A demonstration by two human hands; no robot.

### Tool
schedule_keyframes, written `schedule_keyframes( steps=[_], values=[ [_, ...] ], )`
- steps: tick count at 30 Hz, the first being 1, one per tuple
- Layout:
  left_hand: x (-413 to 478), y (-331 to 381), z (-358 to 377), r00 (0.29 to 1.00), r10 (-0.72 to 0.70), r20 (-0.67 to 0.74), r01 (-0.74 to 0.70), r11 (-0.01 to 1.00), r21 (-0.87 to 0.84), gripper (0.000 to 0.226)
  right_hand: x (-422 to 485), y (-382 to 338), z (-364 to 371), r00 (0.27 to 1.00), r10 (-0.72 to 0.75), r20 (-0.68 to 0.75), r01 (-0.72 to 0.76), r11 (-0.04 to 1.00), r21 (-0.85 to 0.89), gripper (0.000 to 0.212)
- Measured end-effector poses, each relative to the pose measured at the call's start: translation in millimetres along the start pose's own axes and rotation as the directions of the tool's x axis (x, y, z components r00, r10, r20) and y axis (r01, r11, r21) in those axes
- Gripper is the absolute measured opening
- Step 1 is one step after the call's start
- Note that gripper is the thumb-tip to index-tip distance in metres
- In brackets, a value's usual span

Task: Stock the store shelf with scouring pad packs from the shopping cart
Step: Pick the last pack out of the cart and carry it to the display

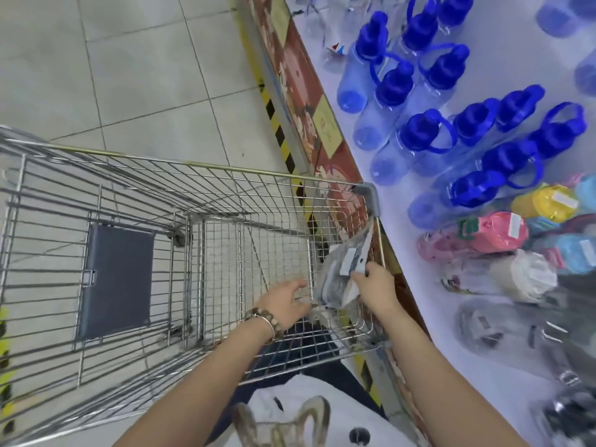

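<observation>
My right hand (374, 285) has its fingers curled round the upper edge of a grey scouring pad pack (338, 279), which is lifted against the right wall of the cart (193, 164), near its right-hand corner. I judge it held high so it can clear the rim toward the shelf (396, 201). My left hand (287, 301) lies just beside the pack's lower end, fingers loosely spread and holding nothing I can see, probably steadying. The pack's white label (350, 261) is too blurred to read. So are the yellow tags (327, 130) on the shelf's front edge. Blue bottles (393, 88) crowd the shelf's far side.
</observation>
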State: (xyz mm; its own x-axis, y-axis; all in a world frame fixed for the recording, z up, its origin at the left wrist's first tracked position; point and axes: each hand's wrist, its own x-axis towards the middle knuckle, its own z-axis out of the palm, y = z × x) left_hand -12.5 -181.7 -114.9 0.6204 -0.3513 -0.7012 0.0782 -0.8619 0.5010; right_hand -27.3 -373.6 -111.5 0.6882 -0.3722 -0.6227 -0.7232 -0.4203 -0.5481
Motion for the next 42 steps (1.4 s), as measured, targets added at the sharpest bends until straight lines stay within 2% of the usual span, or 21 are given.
schedule_keyframes(
  steps=[3, 5, 7, 9, 11, 13, 15, 17, 19, 21, 23, 25, 27, 29, 32, 33, 35, 37, 39, 40, 42],
  values=[
    [1, -1, 7, 0.999, 0.024, -0.046, -0.028, 0.996, -0.079, 0.076, -7, -24, -2, 0.992, 0.097, 0.078, -0.119, 0.924, 0.365, 0.009],
    [4, 1, 10, 0.993, 0.059, -0.105, -0.07, 0.993, -0.097, 0.088, -15, -39, -7, 0.987, 0.104, 0.124, -0.153, 0.843, 0.516, 0.009],
    [10, -2, 13, 0.97, 0.061, -0.235, -0.098, 0.984, -0.151, 0.093, -27, -51, -10, 0.981, 0.073, 0.182, -0.171, 0.773, 0.611, 0.011],
    [16, -5, 10, 0.92, -0.021, -0.391, -0.09, 0.96, -0.263, 0.069, -37, -57, -10, 0.971, 0.039, 0.236, -0.188, 0.735, 0.652, 0.013],
    [18, 0, -1, 0.879, -0.084, -0.469, -0.063, 0.955, -0.29, 0.041, -43, -63, -10, 0.972, 0.0, 0.234, -0.16, 0.728, 0.667, 0.013],
    [16, 3, -14, 0.877, -0.096, -0.47, -0.056, 0.953, -0.298, 0.026, -45, -70, -10, 0.987, -0.04, 0.155, -0.074, 0.744, 0.664, 0.017],
    [12, 6, -26, 0.877, -0.144, -0.458, -0.062, 0.912, -0.405, 0.017, -40, -72, -10, 0.997, -0.053, 0.05, 0.008, 0.766, 0.643, 0.028],
    [5, 7, -38, 0.87, -0.225, -0.439, -0.09, 0.802, -0.59, 0.016, -34, -68, -9, 0.999, -0.034, -0.034, 0.047, 0.81, 0.584, 0.028],
    [-5, 8, -55, 0.868, -0.282, -0.409, -0.137, 0.656, -0.742, 0.029, -30, -60, -11, 0.997, -0.024, -0.078, 0.059, 0.874, 0.483, 0.033],
    [-15, 10, -71, 0.886, -0.308, -0.347, -0.156, 0.508, -0.847, 0.034, -31, -58, -15, 0.999, -0.006, -0.04, 0.023, 0.907, 0.421, 0.046],
    [-19, 12, -81, 0.91, -0.307, -0.28, -0.124, 0.442, -0.888, 0.038, -36, -57, -21, 0.997, 0.006, 0.078, -0.042, 0.885, 0.464, 0.045],
    [-20, 13, -87, 0.926, -0.293, -0.236, -0.088, 0.44, -0.893, 0.041, -44, -57, -26, 0.969, 0.01, 0.245, -0.158, 0.789, 0.593, 0.035],
    [-19, 16, -90, 0.939, -0.267, -0.217, -0.063, 0.488, -0.871, 0.05, -47, -50, -26, 0.958, -0.03, 0.284, -0.168, 0.743, 0.648, 0.034],
    [-18, 23, -90, 0.954, -0.216, -0.208, -0.063, 0.534, -0.843, 0.05, -53, -45, -26, 0.975, -0.053, 0.216, -0.103, 0.753, 0.649, 0.029],
    [-12, 33, -82, 0.952, -0.177, -0.251, -0.078, 0.651, -0.755, 0.031, -62, -39, -26, 0.995, -0.006, 0.097, -0.065, 0.697, 0.714, 0.023],
    [-8, 33, -78, 0.946, -0.166, -0.277, -0.088, 0.691, -0.718, 0.032, -65, -39, -26, 0.999, 0.008, 0.032, -0.028, 0.707, 0.706, 0.02],
    [-8, 36, -67, 0.952, -0.107, -0.285, -0.112, 0.747, -0.656, 0.048, -72, -41, -23, 0.991, 0.002, -0.134, 0.088, 0.739, 0.668, 0.013],
    [-16, 45, -52, 0.964, 0.008, -0.267, -0.174, 0.778, -0.603, 0.055, -76, -44, -16, 0.946, -0.039, -0.321, 0.221, 0.803, 0.553, 0.013],
    [-28, 61, -39, 0.967, 0.145, -0.208, -0.244, 0.758, -0.605, 0.061, -83, -50, -10, 0.904, -0.092, -0.418, 0.265, 0.887, 0.378, 0.015],
    [-32, 69, -36, 0.967, 0.185, -0.174, -0.254, 0.714, -0.653, 0.063, -87, -54, -7, 0.895, -0.133, -0.425, 0.27, 0.921, 0.281, 0.024],
    [-32, 79, -38, 0.974, 0.185, -0.132, -0.213, 0.551, -0.807, 0.046, -98, -62, 2, 0.894, -0.27, -0.357, 0.334, 0.934, 0.13, 0.043]
  ],
)
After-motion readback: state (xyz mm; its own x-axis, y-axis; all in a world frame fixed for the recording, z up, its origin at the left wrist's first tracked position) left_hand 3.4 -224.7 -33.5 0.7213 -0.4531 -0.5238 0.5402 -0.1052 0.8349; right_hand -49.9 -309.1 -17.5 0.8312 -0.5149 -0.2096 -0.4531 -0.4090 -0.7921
